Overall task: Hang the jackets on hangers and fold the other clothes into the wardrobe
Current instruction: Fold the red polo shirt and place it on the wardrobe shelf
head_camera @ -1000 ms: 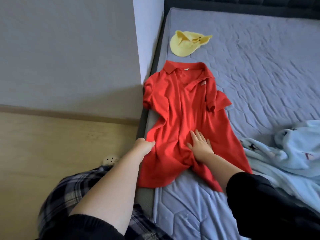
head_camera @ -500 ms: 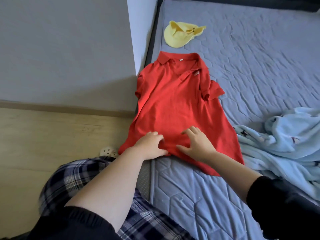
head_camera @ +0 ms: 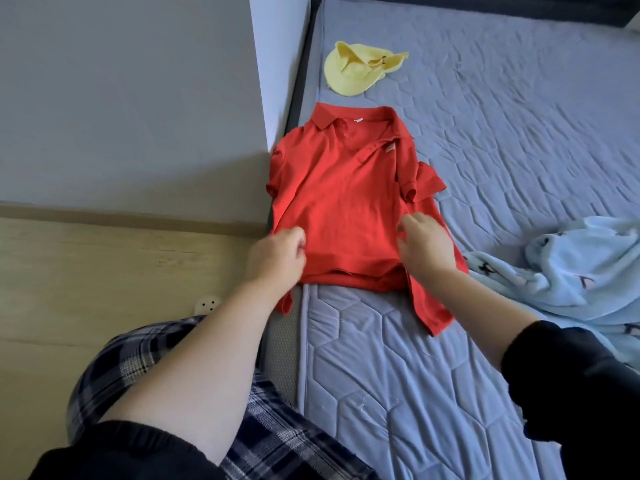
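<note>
The red shirt (head_camera: 346,202) lies between my hands on the bed (head_camera: 502,150). My left hand (head_camera: 277,252) pinches its left edge. My curled right hand (head_camera: 424,244) touches it, but I cannot tell if it grips.

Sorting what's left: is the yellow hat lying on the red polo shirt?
No, the yellow hat lies on the mattress beyond the collar of the red polo shirt, clear of it.

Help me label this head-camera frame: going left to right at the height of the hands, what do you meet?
In order: wooden floor → left hand → red polo shirt → right hand → light blue blanket.
</note>
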